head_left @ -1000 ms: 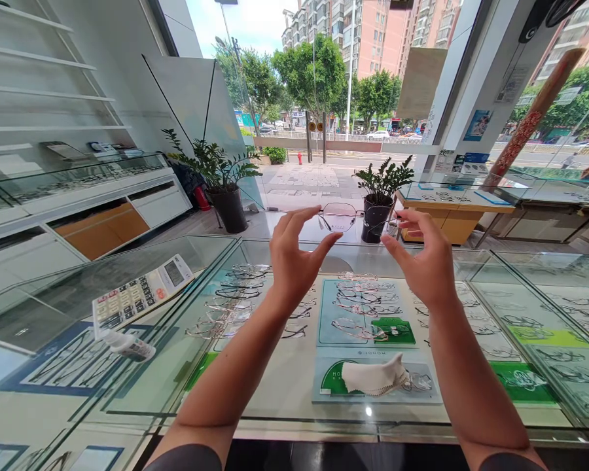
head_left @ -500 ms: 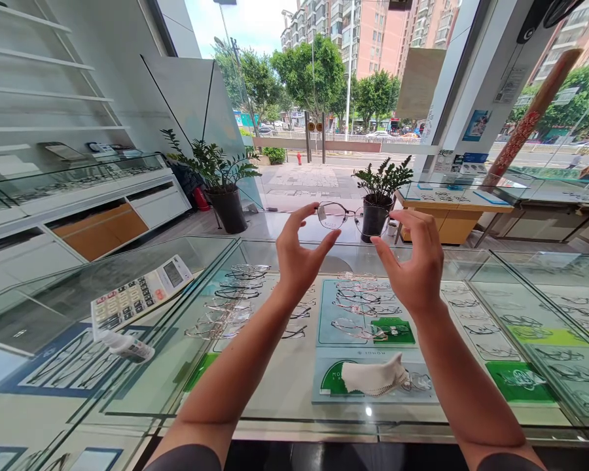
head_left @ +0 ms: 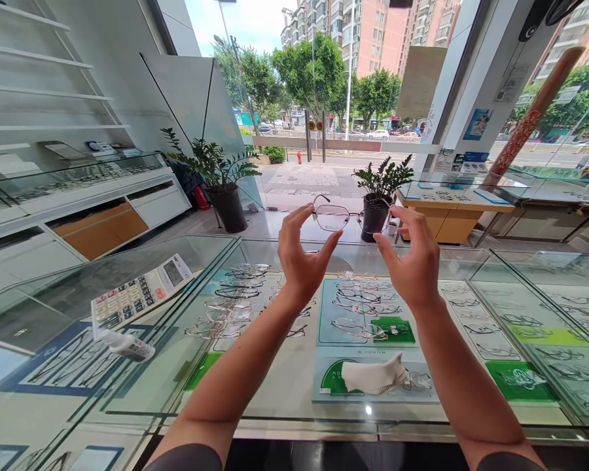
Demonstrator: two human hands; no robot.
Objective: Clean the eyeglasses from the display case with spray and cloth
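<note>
A pair of thin metal-framed eyeglasses (head_left: 332,219) is raised above the glass counter, lenses side by side. My left hand (head_left: 302,252) grips its left outer edge with the fingers, thumb below the left lens. On the other side, my right hand (head_left: 415,255) has its fingers at the right outer edge and its thumb under the right lens. One temple arm sticks up behind the left lens. The right lens is hard to make out against a dark plant pot. Below lie a pale cleaning cloth (head_left: 373,378) and another pair of glasses (head_left: 417,381).
The glass display counter (head_left: 269,402) holds several rows of eyeglasses. A calculator (head_left: 140,291) and a small white bottle (head_left: 130,347) rest on its left part. Beyond it stand two potted plants (head_left: 228,209) (head_left: 375,216) near glass doors, and a wooden display table (head_left: 456,222).
The eyeglasses have tilted, so a temple arm now shows above the left lens. Both hands have shifted slightly and stay on the frame. Things on the counter have not moved.
</note>
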